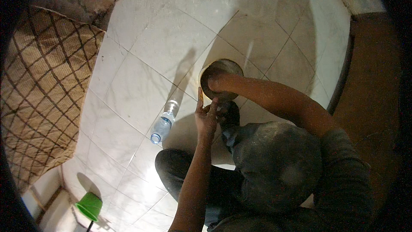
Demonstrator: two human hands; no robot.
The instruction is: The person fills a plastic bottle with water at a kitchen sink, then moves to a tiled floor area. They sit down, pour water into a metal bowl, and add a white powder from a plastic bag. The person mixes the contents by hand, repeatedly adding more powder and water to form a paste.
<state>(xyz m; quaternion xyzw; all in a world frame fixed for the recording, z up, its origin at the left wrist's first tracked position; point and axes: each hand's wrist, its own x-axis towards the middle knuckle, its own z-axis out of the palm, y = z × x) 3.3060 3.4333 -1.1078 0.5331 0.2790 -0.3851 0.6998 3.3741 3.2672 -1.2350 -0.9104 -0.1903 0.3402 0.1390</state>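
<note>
A round, dark-walled pot (234, 68) with a pale rim sits on the tiled floor in front of me. My right hand (214, 82) reaches down inside it; the fingers are hidden by the wall and shadow. Against the near left side of the pot, my left hand (206, 114) has its fingers stretched apart, one pointing up along the outer wall. A clear plastic bottle (162, 125) with a blue band stands on the floor left of that hand. My foot (229, 114) is close to the pot's near side.
Pale floor tiles (146, 90) surround the pot. A brown mat with dark crossed lines (51, 86) lies at the left. A green tub (89, 206) is at the lower left. My bent knees (279, 167) rise close to both forearms. A brown surface (373, 103) borders the right side.
</note>
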